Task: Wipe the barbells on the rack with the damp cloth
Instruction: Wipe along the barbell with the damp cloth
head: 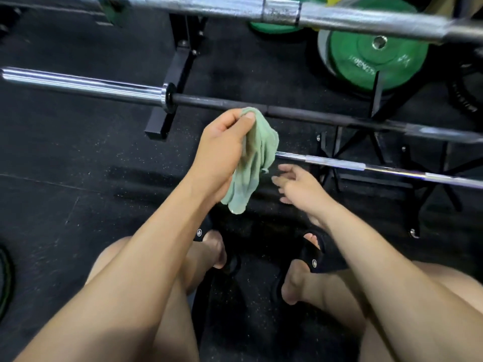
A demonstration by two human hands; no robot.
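While the left hand (222, 150) holds the green cloth (252, 163) bunched up, thumb and fingers (248, 116) curled round its top edge, the rest of the cloth hangs free in the air, touching no bar. It sits in front of the black-shaft barbell (230, 103) and just left of the end of the thin chrome barbell (366, 167) on the lowest tier of the rack (180, 71). The right hand (298, 185) is below the cloth's loose tail, fingers spread and relaxed, holding nothing, close to the chrome bar but apart from it. A third, thicker barbell (274, 11) runs across the top tier.

Judgement: cloth is being regripped or refolded, no wipe in contact right now.

Risks from here:
- Cloth held only by its top edge; a loose pinch could drop it onto the rubber floor (78, 178), picking up grit that then scratches or smears the chrome.
- Dangling tail could snag on the bar collar (167, 97) or a rack upright during a stroke.
- Damp cloth on knurling: fibres catch, moisture left behind, rust on the steel if not dried.
- Bars rest loose on the rack; a hard sideways push could roll or shift one towards the feet, which are in open black sandals (317, 254).
- Upper bar is right at head height when leaning in.

Writing: the green plate (366, 61) has raised lettering, too blurred to read. Small round logos on the sandal straps, not legible.
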